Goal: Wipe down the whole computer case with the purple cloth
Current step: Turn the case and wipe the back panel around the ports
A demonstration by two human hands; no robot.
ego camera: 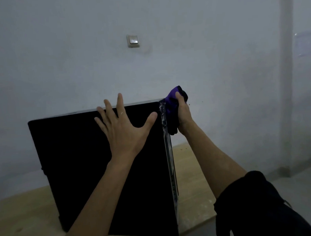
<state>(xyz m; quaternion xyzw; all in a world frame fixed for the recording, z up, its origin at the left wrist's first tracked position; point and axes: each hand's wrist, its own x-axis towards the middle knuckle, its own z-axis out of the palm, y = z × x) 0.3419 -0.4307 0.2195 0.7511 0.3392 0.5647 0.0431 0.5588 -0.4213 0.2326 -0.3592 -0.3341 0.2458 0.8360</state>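
I count one black computer case (78, 164) on the counter (192, 178), one purple cloth (171, 106), two hands, left hand (123, 129) and right hand (183, 115), and one wall switch (133, 41).

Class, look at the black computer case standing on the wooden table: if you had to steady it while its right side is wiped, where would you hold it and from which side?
Probably the top edge of the computer case, coming from above and the near side. The broad, flat panel is smooth and offers no handle. The left hand already lies spread there.
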